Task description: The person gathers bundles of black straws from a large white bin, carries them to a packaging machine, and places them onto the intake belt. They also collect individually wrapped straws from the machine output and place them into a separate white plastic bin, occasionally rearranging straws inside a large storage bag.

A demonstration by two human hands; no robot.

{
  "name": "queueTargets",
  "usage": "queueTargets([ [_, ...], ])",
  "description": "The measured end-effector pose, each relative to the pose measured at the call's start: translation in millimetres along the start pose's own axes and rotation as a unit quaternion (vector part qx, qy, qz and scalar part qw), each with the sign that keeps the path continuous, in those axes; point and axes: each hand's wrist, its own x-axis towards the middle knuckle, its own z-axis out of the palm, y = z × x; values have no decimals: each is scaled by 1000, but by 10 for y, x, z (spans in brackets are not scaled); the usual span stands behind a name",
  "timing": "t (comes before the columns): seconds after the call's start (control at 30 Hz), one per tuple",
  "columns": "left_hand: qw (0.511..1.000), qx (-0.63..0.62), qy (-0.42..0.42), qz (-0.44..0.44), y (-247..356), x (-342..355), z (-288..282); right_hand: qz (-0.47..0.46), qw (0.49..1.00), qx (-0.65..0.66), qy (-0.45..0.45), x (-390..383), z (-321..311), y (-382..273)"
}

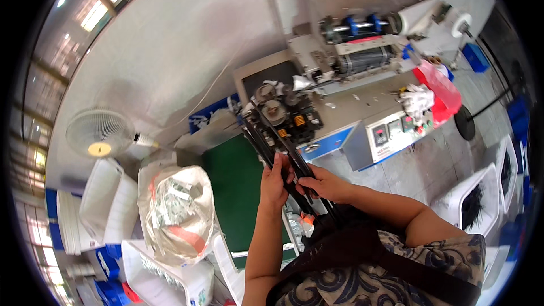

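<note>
Both my hands are closed on long, thin black strips (262,146) that reach from my body up to the machine. My left hand (275,183) grips them from the left, thumb up along them. Just to its right, my right hand (324,185) wraps round the lower part of the strips. Their far ends lie against a dark metal mechanism (275,112) with round rollers and yellow springs. Whether the strips are one bundle or two, I cannot tell.
A green conveyor belt (229,184) runs at my left, beside a sack of silvery scraps (177,215). White bins (105,204) and a fan (101,133) stand farther left. White gloves (417,102) lie on the machine's right end above a control panel (391,129). Another bin (453,195) holds black strips.
</note>
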Motion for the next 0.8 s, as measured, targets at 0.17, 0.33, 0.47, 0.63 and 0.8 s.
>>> queueTargets([
  [0.17, 993, 79, -52, -73, -755, 84, 878, -63, 990, -22, 126, -794, -707, 213],
  [0.33, 971, 87, -157, -159, -1460, 179, 1674, -63, 979, 20, 195, -1481, -1447, 332],
  [0.47, 949, 151, -190, -203, -2141, 131, 2500, -95, 965, 4, 243, -2018, -2169, 666],
  [0.63, 914, 189, -260, -248, -2661, 274, 3168, -133, 926, 14, 354, -2567, -2661, 612],
  [0.8, 875, 149, -297, -352, -3146, 449, 3770, -93, 911, 182, 358, -2895, -3183, 773],
])
